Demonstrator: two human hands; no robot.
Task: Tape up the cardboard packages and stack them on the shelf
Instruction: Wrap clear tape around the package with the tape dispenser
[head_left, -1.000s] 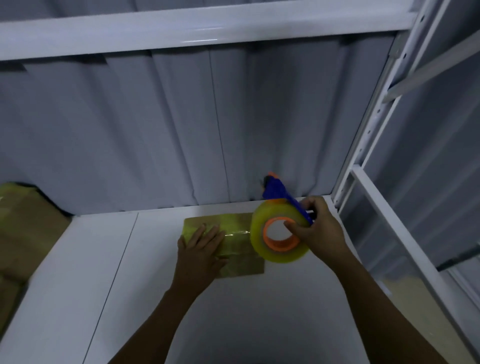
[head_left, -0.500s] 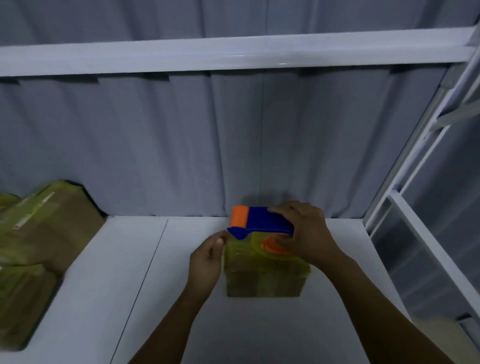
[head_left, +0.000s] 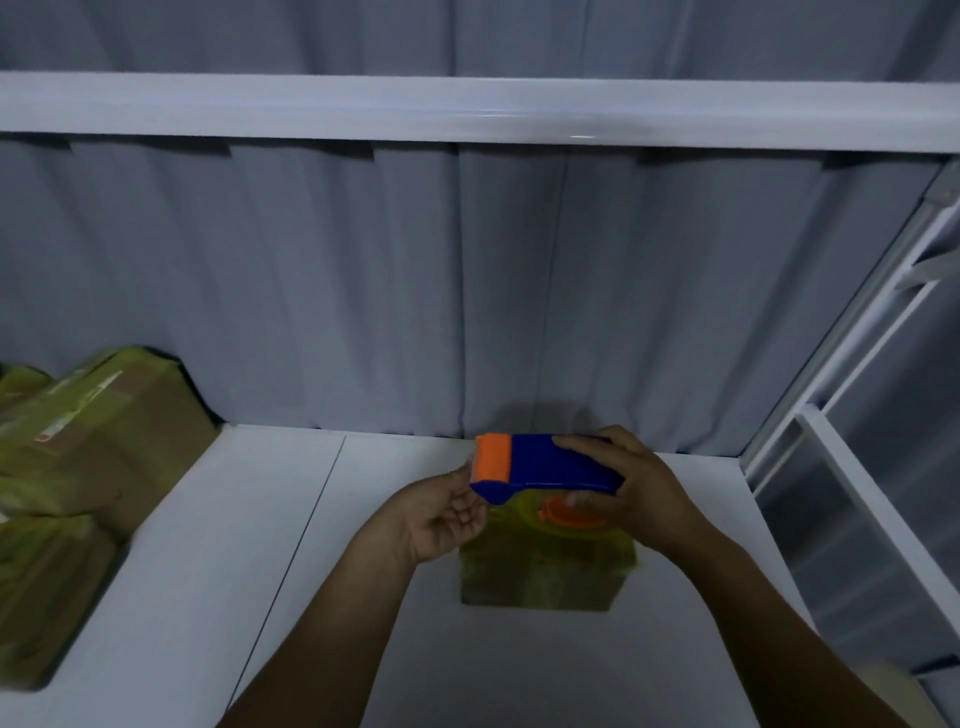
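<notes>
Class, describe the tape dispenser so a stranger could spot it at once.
On the white shelf board, near the grey curtain at its back, the right hand grips the tape dispenser over a small package. It alone is blue with an orange end; the package below is brownish.

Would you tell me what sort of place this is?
Probably a storeroom or packing area: white metal shelving, taped cardboard packages stacked at the left, and a blue tape dispenser in the right hand.

We see only a sliver of the tape roll (head_left: 566, 517) beneath the tape dispenser (head_left: 545, 465) and right hand (head_left: 644, 493), which also cover the top of the package (head_left: 540, 577). We cannot tell whether the left hand (head_left: 441, 519) pinches anything. The left edge cuts off the stacked packages (head_left: 78, 441).
</notes>
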